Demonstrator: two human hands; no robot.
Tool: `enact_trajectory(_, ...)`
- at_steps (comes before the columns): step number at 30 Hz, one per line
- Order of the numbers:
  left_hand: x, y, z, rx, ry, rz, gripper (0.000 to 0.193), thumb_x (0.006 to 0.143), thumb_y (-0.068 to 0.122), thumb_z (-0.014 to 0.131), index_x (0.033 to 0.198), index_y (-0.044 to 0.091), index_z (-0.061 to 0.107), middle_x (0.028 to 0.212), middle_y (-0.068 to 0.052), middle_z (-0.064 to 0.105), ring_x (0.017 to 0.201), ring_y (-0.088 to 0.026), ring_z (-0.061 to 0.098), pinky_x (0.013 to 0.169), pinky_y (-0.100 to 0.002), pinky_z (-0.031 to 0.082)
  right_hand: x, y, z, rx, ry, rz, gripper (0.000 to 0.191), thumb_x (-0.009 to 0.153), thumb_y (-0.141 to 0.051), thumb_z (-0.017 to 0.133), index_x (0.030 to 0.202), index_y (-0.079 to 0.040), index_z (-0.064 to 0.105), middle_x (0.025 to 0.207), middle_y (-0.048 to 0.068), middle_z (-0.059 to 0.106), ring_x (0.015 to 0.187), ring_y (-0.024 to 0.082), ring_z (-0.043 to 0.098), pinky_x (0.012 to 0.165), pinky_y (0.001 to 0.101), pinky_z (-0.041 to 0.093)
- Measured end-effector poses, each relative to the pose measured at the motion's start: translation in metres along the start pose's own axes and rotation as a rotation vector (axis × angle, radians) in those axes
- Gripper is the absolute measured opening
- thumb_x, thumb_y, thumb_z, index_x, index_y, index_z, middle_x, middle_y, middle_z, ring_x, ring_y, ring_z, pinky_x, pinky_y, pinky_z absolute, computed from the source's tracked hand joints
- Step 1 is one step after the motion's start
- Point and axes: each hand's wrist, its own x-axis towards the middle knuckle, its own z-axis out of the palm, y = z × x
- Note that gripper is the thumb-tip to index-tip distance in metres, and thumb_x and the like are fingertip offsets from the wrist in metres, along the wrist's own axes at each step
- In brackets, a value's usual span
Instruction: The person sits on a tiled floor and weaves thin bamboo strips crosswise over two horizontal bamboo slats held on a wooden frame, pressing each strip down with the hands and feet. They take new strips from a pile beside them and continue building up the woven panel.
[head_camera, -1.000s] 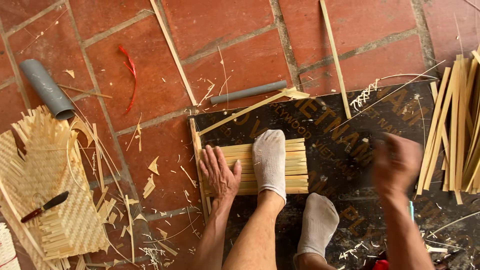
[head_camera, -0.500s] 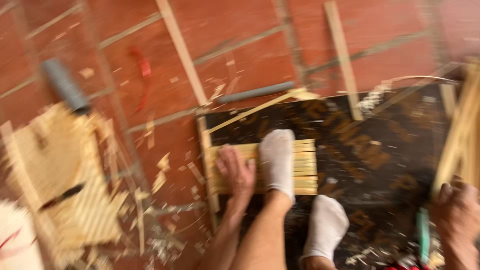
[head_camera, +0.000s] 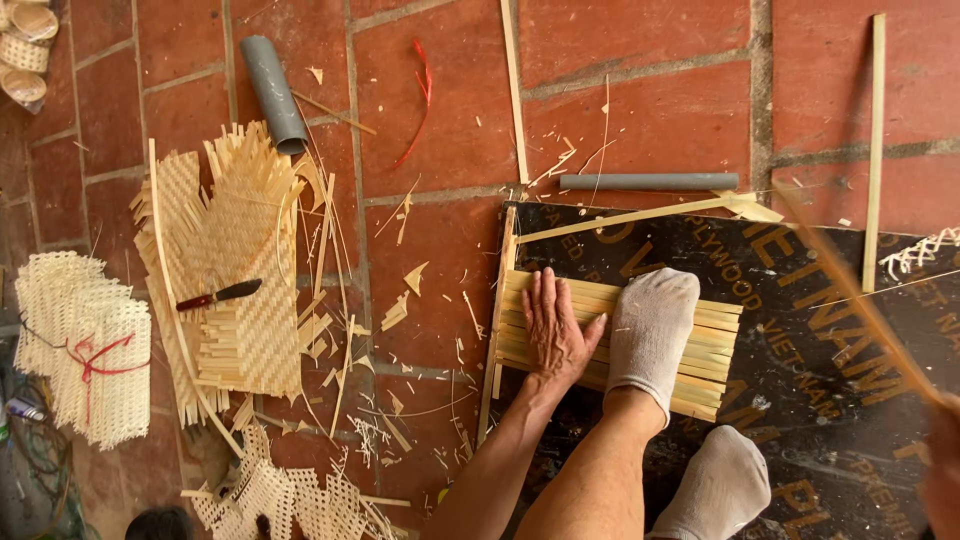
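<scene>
While a row of bamboo strips (head_camera: 700, 345) is pinned flat on the dark board (head_camera: 820, 400) under the open left hand (head_camera: 553, 335) and a socked foot (head_camera: 650, 330) beside it, no cross strip is seen woven yet. A blurred strip (head_camera: 850, 290) is gripped by the right hand (head_camera: 942, 470); weaving is judged barely begun.

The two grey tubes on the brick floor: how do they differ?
The grey tube by the woven mat is thick, short and lies nearly upright in the picture. The grey tube by the board is thin, longer and lies level. Both are plain grey and rest on the bricks.
</scene>
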Motion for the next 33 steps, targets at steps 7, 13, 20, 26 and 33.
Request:
enact_trajectory(7,-0.001,-0.001,-0.003,0.032,0.085,0.048,0.088,0.091,0.052,0.074,0.149,-0.005,0.039,0.157,-0.028,0.033,0.152,-0.046,0.028,0.127,-0.065,0.018,0.117,-0.144,0.037,0.152,-0.395,-0.505,0.019,0.092,-0.018,0.069,0.106,-0.008,0.077,0.087,0.007,0.071,0.076,0.025,0.069,0.067,0.0378,0.056)
enact_trajectory(13,0.001,0.000,-0.006,0.055,0.153,0.053,0.084,0.091,0.053,0.074,0.147,-0.001,0.043,0.150,-0.024,0.037,0.148,-0.048,0.031,0.125,-0.066,0.023,0.159,-0.178,0.085,0.084,-0.421,-0.672,0.020,0.091,-0.023,0.069,0.103,-0.010,0.078,0.092,0.010,0.076,0.082,0.030,0.073,0.072,0.0402,0.058)
enact_trajectory(20,-0.001,0.002,-0.007,0.077,0.128,0.049,0.085,0.092,0.055,0.072,0.148,0.000,0.041,0.153,-0.026,0.032,0.150,-0.047,0.027,0.124,-0.068,0.020,0.149,-0.172,0.098,0.054,-0.405,-0.587,0.021,0.094,-0.025,0.067,0.103,-0.009,0.077,0.097,0.011,0.075,0.087,0.033,0.073,0.074,0.0416,0.059)
enact_trajectory(26,0.004,-0.006,-0.003,0.003,0.047,0.098,0.090,0.095,0.057,0.067,0.152,-0.002,0.028,0.166,-0.035,0.018,0.157,-0.049,0.019,0.127,-0.067,0.013,0.125,-0.178,0.094,-0.091,-0.224,-0.692,0.015,0.088,-0.023,0.071,0.100,-0.015,0.075,0.099,0.004,0.071,0.095,0.030,0.066,0.077,0.0451,0.050)
enact_trajectory(33,0.000,0.000,-0.005,-0.005,0.060,0.057,0.095,0.093,0.058,0.067,0.154,-0.002,0.027,0.164,-0.031,0.022,0.154,-0.048,0.021,0.124,-0.066,0.016,0.087,-0.167,0.089,-0.083,0.026,-0.694,0.015,0.081,-0.020,0.076,0.096,-0.019,0.074,0.095,0.000,0.063,0.095,0.024,0.057,0.087,0.0424,0.038)
